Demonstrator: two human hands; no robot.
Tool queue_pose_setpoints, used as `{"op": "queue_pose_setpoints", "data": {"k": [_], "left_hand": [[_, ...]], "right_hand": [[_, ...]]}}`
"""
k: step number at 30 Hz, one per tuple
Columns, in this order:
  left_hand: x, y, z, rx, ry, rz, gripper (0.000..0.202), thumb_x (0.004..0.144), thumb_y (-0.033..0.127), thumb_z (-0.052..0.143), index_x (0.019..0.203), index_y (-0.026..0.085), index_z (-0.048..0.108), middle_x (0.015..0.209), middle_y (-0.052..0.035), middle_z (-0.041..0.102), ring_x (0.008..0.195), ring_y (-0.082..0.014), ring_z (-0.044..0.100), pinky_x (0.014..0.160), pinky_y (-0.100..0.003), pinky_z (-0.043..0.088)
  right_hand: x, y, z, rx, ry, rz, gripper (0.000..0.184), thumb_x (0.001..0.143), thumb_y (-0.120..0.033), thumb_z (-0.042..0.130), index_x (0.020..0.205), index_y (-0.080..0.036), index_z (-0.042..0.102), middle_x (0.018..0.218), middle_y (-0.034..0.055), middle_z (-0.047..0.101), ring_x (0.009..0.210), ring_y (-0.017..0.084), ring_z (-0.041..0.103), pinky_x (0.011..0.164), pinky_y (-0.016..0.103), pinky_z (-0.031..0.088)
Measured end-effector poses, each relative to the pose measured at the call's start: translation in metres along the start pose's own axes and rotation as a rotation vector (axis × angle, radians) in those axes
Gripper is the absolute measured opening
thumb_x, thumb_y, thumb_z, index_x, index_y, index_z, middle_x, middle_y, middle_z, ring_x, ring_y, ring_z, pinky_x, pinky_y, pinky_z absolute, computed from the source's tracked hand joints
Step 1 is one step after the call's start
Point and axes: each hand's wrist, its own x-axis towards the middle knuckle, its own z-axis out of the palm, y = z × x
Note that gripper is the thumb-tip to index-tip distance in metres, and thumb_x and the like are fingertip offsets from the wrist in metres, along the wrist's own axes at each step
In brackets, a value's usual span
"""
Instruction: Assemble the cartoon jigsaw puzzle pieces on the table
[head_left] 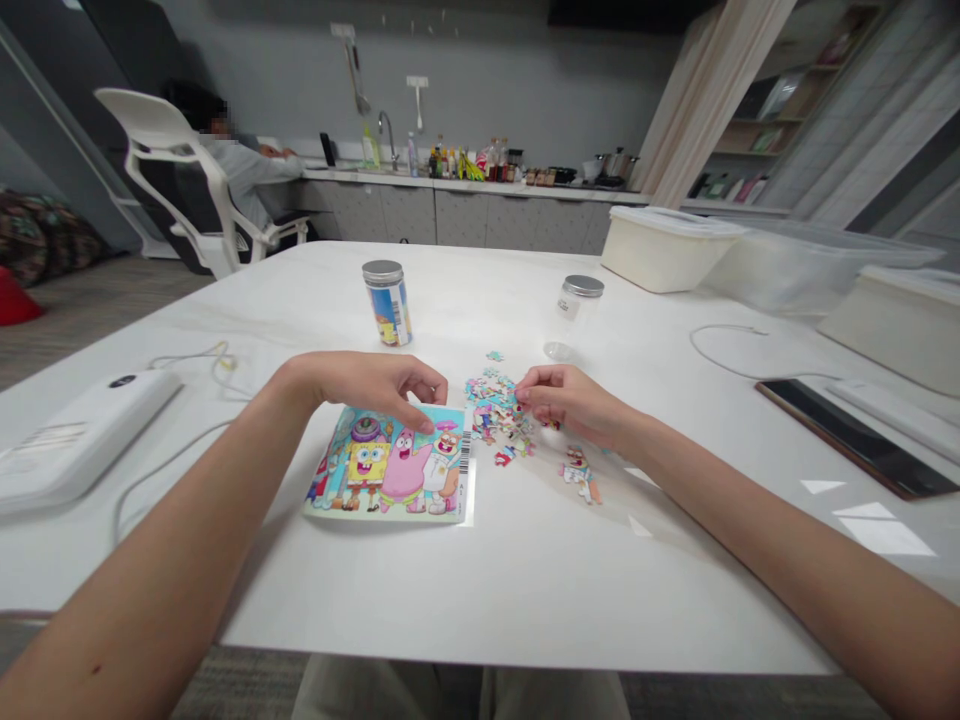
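Note:
My left hand (pixel 367 384) is at the upper edge of a reference picture card (pixel 401 475), thumb over its front and the other fingers curled behind. Cartoon characters and a barcode are printed on the card, which lies on the table. To its right is a loose pile of small colourful jigsaw puzzle pieces (pixel 491 415). At the pile's right side, the fingertips of my right hand (pixel 574 402) are pinched together on a puzzle piece, mostly hidden by the fingers. Below that hand lies a small joined cluster of pieces (pixel 579 475).
Behind the pile stand a jar with a printed label (pixel 388 305) and a clear jar (pixel 576 315), both silver-lidded. A white device (pixel 82 430) with cables lies left, a phone (pixel 855 435) right. Storage bins (pixel 667 250) line the far right. Another person (pixel 244 170) sits beyond the table.

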Motion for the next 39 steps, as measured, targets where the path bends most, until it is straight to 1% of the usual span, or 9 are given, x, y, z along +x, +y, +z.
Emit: {"op": "queue_pose_setpoints", "data": {"k": [7, 11, 16, 20, 23, 26, 31, 36, 39], "left_hand": [[-0.003, -0.001, 0.000, 0.034, -0.002, -0.094, 0.017, 0.079, 0.033, 0.062, 0.079, 0.018, 0.055, 0.072, 0.0022, 0.058, 0.063, -0.0111, 0.053, 0.056, -0.020, 0.040], [-0.006, -0.002, -0.002, 0.117, 0.011, -0.152, 0.019, 0.081, 0.037, 0.059, 0.081, 0.019, 0.059, 0.074, 0.0009, 0.062, 0.065, -0.0121, 0.055, 0.056, -0.020, 0.040], [-0.014, -0.014, -0.010, 0.326, 0.066, -0.301, 0.026, 0.083, 0.043, 0.057, 0.082, 0.019, 0.066, 0.077, -0.0020, 0.068, 0.066, -0.0143, 0.059, 0.055, -0.021, 0.041], [-0.021, -0.019, -0.013, 0.364, 0.205, -0.332, 0.034, 0.086, 0.043, 0.054, 0.101, 0.017, 0.068, 0.095, -0.0061, 0.071, 0.079, -0.0167, 0.063, 0.064, -0.022, 0.045], [-0.020, -0.003, -0.008, 0.433, 0.378, -0.251, 0.037, 0.084, 0.041, 0.058, 0.111, 0.017, 0.065, 0.112, -0.0079, 0.067, 0.095, -0.0187, 0.061, 0.080, -0.026, 0.046], [-0.012, 0.029, 0.007, 0.469, 0.445, -0.031, 0.030, 0.086, 0.035, 0.055, 0.109, 0.018, 0.064, 0.106, -0.0047, 0.068, 0.090, -0.0156, 0.061, 0.078, -0.024, 0.046], [0.025, 0.069, 0.059, 0.682, 0.230, 0.231, 0.020, 0.088, 0.021, 0.052, 0.072, 0.018, 0.063, 0.062, 0.0012, 0.063, 0.054, -0.0110, 0.055, 0.054, -0.022, 0.039], [0.061, 0.056, 0.110, 1.118, 0.551, 0.289, 0.023, 0.089, 0.014, 0.042, 0.070, 0.016, 0.054, 0.047, 0.0005, 0.054, 0.036, -0.0135, 0.047, 0.039, -0.026, 0.023], [0.064, 0.045, 0.123, 1.125, 0.574, 0.355, 0.016, 0.087, 0.010, 0.042, 0.077, 0.017, 0.053, 0.047, 0.0027, 0.052, 0.035, -0.0144, 0.047, 0.037, -0.028, 0.021]], "right_hand": [[-0.004, -0.010, -0.010, -0.205, -0.121, -0.089, 0.021, 0.074, -0.027, 0.071, 0.093, -0.020, 0.066, 0.072, -0.0007, 0.064, 0.054, 0.008, 0.051, 0.048, 0.023, 0.035], [-0.015, -0.029, -0.027, -0.560, -0.305, -0.035, 0.011, 0.074, -0.022, 0.068, 0.084, -0.017, 0.069, 0.072, 0.0018, 0.067, 0.065, 0.013, 0.061, 0.060, 0.026, 0.045], [-0.030, -0.029, -0.040, -0.648, -0.264, -0.022, 0.013, 0.073, -0.023, 0.067, 0.084, -0.015, 0.069, 0.080, 0.0041, 0.070, 0.071, 0.013, 0.061, 0.065, 0.026, 0.046], [-0.036, -0.020, -0.040, -0.648, -0.217, -0.004, 0.013, 0.075, -0.025, 0.066, 0.083, -0.016, 0.070, 0.078, 0.0034, 0.068, 0.068, 0.013, 0.058, 0.061, 0.026, 0.043], [-0.037, -0.018, -0.039, -0.642, -0.208, -0.016, 0.012, 0.077, -0.026, 0.065, 0.083, -0.017, 0.071, 0.078, 0.0027, 0.068, 0.068, 0.012, 0.057, 0.060, 0.025, 0.041], [-0.037, -0.017, -0.039, -0.632, -0.216, -0.024, 0.012, 0.077, -0.027, 0.066, 0.082, -0.018, 0.071, 0.078, 0.0025, 0.068, 0.068, 0.012, 0.057, 0.060, 0.025, 0.042], [-0.037, -0.015, -0.041, -0.604, -0.235, -0.032, 0.011, 0.077, -0.026, 0.065, 0.082, -0.018, 0.071, 0.080, 0.0033, 0.069, 0.070, 0.013, 0.059, 0.062, 0.025, 0.044], [-0.036, -0.013, -0.041, -0.575, -0.253, -0.031, 0.009, 0.075, -0.022, 0.065, 0.080, -0.017, 0.070, 0.076, 0.0021, 0.068, 0.066, 0.011, 0.057, 0.059, 0.023, 0.043], [-0.035, -0.013, -0.040, -0.523, -0.260, -0.018, 0.008, 0.074, -0.021, 0.066, 0.079, -0.016, 0.069, 0.076, 0.0021, 0.067, 0.067, 0.011, 0.057, 0.061, 0.023, 0.044]]}}
